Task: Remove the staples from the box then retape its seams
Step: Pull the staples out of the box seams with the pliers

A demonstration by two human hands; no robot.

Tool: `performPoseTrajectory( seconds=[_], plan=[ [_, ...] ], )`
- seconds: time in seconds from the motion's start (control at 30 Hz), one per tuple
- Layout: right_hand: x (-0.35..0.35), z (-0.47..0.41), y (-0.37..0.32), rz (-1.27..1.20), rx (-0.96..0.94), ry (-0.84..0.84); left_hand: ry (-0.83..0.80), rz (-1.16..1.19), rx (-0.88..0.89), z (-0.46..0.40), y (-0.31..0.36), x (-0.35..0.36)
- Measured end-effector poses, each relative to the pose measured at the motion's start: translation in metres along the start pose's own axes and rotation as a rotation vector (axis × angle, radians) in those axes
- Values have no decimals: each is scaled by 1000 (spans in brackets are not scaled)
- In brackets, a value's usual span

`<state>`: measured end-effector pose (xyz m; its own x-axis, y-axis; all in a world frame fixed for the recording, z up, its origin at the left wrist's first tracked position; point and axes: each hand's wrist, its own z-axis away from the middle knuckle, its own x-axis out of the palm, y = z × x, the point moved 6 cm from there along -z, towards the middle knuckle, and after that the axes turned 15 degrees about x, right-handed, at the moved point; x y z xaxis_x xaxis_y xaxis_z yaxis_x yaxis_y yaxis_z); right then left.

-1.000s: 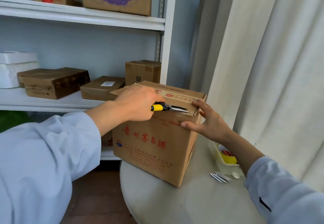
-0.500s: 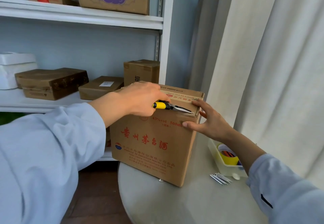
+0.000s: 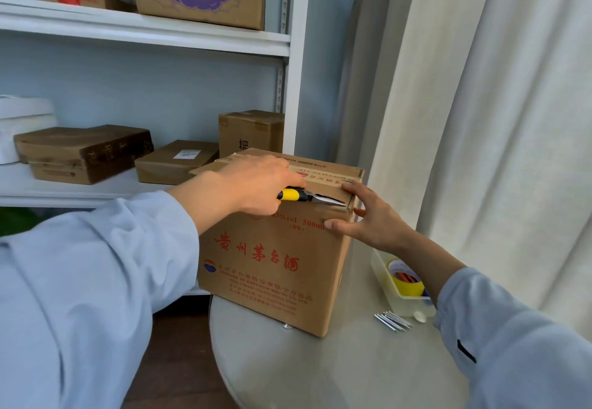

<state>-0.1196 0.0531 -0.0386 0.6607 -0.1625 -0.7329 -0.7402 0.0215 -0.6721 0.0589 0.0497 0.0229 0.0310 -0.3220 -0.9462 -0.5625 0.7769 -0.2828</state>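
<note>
My fingers (image 3: 269, 181) on the left hand (image 3: 256, 184) are curled round the yellow-and-black handle of a pair of steel needle-nose pliers (image 3: 307, 196), whose closed tips lie along the top front edge of the brown cardboard box with red Chinese lettering (image 3: 272, 258), pointing at its right corner. My right hand (image 3: 371, 219) is spread loose at that corner: the thumb presses the front face, one fingertip rests on the top edge beside the plier tips, and the other fingers reach round the right side. It holds nothing.

The box stands upright in the centre of the frame, on the left part of the round pale grey tabletop (image 3: 336, 373). At the lower right, well apart from the box, a small bundle of thin silvery metal pins (image 3: 393, 320) lies on the tabletop, just beside a clear plastic tray (image 3: 384, 274) holding a yellow roll of tape (image 3: 407, 280). A white metal shelf unit (image 3: 144, 29) with more brown cartons fills the upper left; a cream curtain (image 3: 496, 120) hangs on the right.
</note>
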Motion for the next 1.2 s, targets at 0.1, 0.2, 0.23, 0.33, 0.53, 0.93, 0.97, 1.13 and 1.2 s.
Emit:
performPoseTrajectory(
  seconds=[0.1,0.2,0.23,0.33,0.53,0.93,0.97,1.13,1.2],
  plan=[
    [1,0,1,-12,-12,1,38,39,-32,5,3,3],
    [1,-1,3,-21,-18,5,74,67,-100,11,11,3],
    [1,-1,3,-20,-19,7,95,61,-128,13,15,3],
    [3,-3,5,-20,-22,10,174,9,-232,20,31,5],
    [4,-4,5,-27,-30,28,203,27,-404,24,49,25],
    [4,-6,8,-42,-49,18,84,-18,-390,28,32,12],
    [4,-6,8,-44,-49,17,85,-16,-385,28,32,13],
    [5,-8,9,-53,-48,24,133,-53,-323,22,35,7],
    [5,-8,10,-50,-46,23,140,-74,-283,17,36,3]
  ],
)
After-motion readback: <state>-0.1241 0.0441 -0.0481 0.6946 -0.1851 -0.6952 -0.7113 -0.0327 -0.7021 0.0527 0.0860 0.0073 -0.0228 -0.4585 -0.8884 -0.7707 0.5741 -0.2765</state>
